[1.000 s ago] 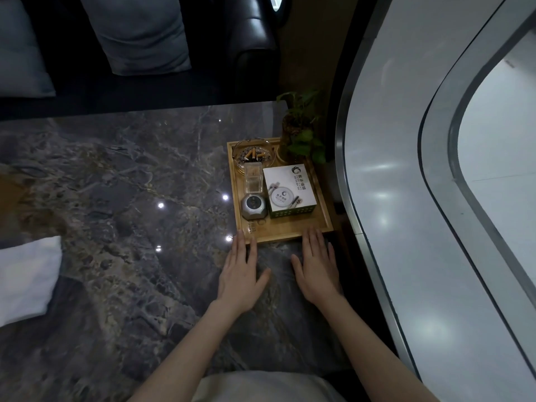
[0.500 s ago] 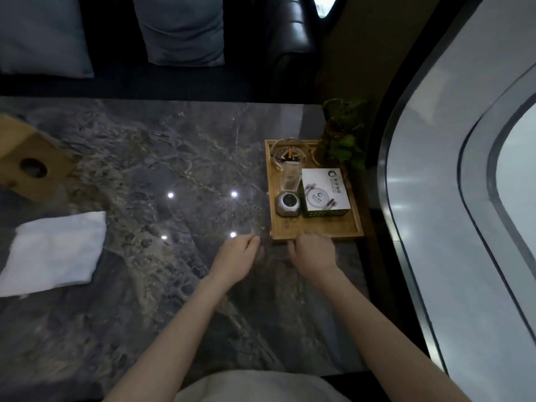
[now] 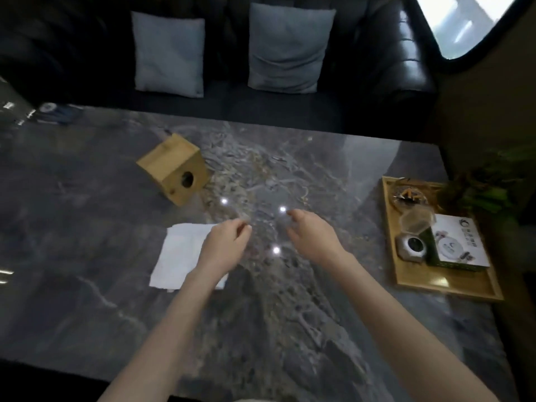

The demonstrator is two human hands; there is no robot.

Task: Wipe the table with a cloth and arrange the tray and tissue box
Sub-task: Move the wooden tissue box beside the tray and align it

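Note:
A wooden tray [image 3: 417,281] sits at the right edge of the dark marble table [image 3: 87,300], holding a white box [image 3: 459,243], a small round metal item [image 3: 413,246], a clear cup and an ashtray. A wooden tissue box [image 3: 174,168] lies tilted on the table's left half. A white cloth [image 3: 179,253] lies flat in front of it. My left hand [image 3: 224,246] hovers over the cloth's right edge, fingers loosely curled and empty. My right hand [image 3: 314,232] hovers over the table's middle, fingers apart and holding nothing.
A black leather sofa [image 3: 290,100] with two grey cushions [image 3: 169,55] runs along the table's far side. A potted plant [image 3: 490,184] stands by the tray's far right corner. Dark flat items [image 3: 53,113] lie at the table's far left corner.
Both hands have left the tray's near edge and moved left over the middle of the table. The view has swung left, so the tissue box and the cloth now show fully.

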